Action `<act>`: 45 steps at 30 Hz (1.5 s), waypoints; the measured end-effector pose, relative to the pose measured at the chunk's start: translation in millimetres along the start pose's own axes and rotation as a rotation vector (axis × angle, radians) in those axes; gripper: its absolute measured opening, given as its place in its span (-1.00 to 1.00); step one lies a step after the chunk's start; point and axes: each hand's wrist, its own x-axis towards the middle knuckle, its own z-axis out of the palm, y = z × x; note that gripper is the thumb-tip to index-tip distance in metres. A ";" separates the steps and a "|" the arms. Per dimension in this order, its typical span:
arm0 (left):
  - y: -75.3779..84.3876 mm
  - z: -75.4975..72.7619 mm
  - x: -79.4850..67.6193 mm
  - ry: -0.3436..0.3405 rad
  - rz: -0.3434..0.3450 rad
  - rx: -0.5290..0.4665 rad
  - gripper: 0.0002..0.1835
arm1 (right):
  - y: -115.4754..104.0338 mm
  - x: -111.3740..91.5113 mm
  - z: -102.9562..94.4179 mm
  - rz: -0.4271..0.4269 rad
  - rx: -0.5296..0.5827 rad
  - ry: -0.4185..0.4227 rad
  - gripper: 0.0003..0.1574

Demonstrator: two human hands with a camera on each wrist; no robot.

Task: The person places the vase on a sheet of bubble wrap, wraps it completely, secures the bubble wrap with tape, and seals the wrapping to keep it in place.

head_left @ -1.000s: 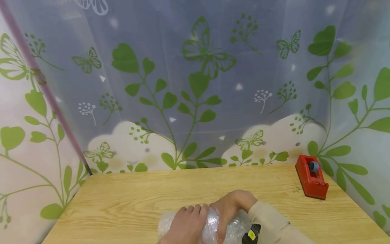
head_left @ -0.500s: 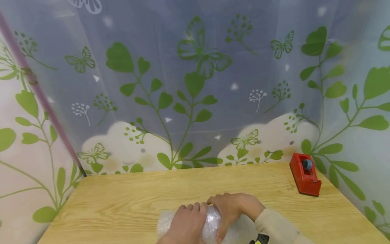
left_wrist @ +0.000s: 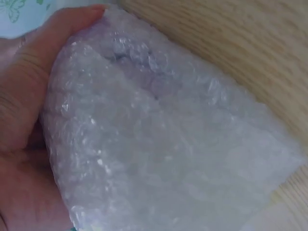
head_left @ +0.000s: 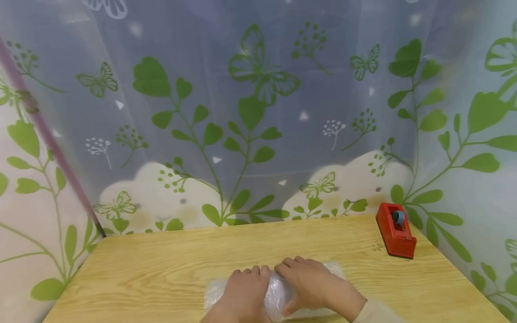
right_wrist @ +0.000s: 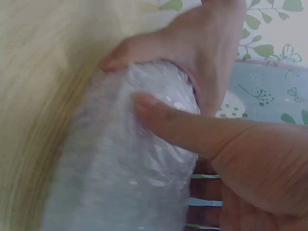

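Observation:
A roll-shaped bundle of clear bubble wrap (head_left: 275,296) lies at the near side of the table, under both hands. Faint purple shows through it in the left wrist view, but what is inside cannot be made out. My left hand (head_left: 244,294) grips the bundle's left part, fingers over the far side and thumb toward me. Close beside it, my right hand (head_left: 313,282) holds the right part. In the right wrist view the right thumb (right_wrist: 178,125) presses on the wrap, while the other fingers lie behind it. Loose wrap (head_left: 335,269) spreads out beyond the right hand.
A red tape dispenser (head_left: 396,231) with a small blue roll stands at the table's back right. The wood-grain table (head_left: 161,260) meets a leaf-and-butterfly printed curtain (head_left: 258,112) at the back and sides. A pink pole (head_left: 60,152) slants down at the left.
The head view has turned slightly right. My right hand has turned, its wrist coming lower, and the dark wristband has left the view. Both hands keep hold of the bubble wrap.

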 end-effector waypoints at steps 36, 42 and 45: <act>-39.0 2.8 21.6 -0.355 0.184 -0.776 -0.46 | -2.5 -3.2 39.2 0.021 -0.017 0.152 0.29; -41.2 -1.4 28.0 -0.416 0.184 -0.820 -0.48 | 2.4 3.0 37.5 0.016 0.086 0.104 0.13; -34.3 -4.0 26.3 -0.321 0.142 -0.608 -0.36 | 4.9 6.8 37.9 0.022 0.096 0.078 0.09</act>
